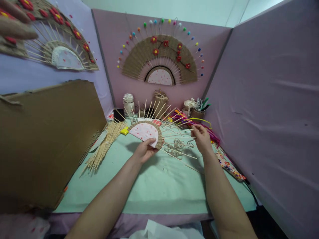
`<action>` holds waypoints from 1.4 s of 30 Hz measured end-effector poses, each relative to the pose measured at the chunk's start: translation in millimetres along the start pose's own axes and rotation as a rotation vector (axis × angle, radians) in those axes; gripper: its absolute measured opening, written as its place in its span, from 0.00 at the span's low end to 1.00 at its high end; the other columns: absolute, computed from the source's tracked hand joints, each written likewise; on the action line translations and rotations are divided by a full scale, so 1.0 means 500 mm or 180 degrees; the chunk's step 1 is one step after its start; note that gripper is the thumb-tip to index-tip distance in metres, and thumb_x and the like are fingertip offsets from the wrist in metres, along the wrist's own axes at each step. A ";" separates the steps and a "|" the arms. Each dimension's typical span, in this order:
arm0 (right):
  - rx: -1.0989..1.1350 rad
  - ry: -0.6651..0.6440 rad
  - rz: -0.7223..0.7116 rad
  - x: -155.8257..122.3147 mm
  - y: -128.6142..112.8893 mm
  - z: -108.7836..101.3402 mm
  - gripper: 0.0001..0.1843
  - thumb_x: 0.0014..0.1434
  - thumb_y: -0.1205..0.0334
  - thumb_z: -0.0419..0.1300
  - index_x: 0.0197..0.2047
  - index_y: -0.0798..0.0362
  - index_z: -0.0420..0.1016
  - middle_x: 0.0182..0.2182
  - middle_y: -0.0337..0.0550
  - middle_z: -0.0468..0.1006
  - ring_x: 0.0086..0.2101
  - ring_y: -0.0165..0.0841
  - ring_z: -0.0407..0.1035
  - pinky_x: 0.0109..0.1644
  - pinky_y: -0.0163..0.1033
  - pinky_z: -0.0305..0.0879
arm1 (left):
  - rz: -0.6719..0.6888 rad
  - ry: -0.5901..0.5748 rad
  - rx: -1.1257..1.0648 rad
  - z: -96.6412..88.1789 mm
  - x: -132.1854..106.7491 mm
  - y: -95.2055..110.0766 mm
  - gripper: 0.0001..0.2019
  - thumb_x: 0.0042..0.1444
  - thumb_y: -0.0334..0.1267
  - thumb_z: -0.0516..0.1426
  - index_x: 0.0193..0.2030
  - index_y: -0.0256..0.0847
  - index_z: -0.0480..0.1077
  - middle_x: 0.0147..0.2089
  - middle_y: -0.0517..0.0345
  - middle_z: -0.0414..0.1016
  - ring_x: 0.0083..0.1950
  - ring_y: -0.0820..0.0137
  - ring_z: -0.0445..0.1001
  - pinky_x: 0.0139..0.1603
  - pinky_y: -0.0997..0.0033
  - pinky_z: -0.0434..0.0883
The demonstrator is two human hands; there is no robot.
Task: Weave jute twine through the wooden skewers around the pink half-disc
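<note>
My left hand (146, 150) grips the lower edge of a half-made fan (146, 130): a pink dotted half-circle edged with brown twine, with several thin wooden sticks fanning out from it. My right hand (201, 137) is closed in a pinch at the tips of the sticks on the right side, holding a strand of twine (178, 146) that trails in loose loops on the green table cover (159, 186) below the fan.
A bundle of wooden sticks (106, 147) lies left of the fan beside a big cardboard sheet (47, 139). A white bottle (129, 104), a twine spool (160, 99) and a tool cup (198, 111) stand at the back. Finished fans (160, 59) hang on the walls.
</note>
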State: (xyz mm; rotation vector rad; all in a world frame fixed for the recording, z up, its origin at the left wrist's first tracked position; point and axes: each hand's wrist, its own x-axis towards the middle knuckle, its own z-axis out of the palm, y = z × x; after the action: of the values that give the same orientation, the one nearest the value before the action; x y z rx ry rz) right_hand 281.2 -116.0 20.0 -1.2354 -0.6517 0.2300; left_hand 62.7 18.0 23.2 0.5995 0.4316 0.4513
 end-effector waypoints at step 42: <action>-0.1607 0.0163 -0.0842 -0.033 0.067 0.065 0.07 0.52 0.59 0.54 0.32 0.52 0.71 0.32 0.43 0.73 0.34 0.35 0.66 0.42 0.42 0.60 | -0.0991 -0.1129 0.0409 0.013 -0.047 -0.055 0.18 0.47 0.27 0.56 0.47 0.30 0.70 0.43 0.42 0.77 0.39 0.66 0.77 0.36 0.72 0.71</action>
State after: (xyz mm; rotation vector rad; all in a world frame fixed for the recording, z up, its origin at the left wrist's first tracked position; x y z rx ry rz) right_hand 255.4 -87.3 -10.9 -1.6101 -0.8505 -0.2003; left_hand 54.5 -17.2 17.2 0.7073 0.2091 0.0164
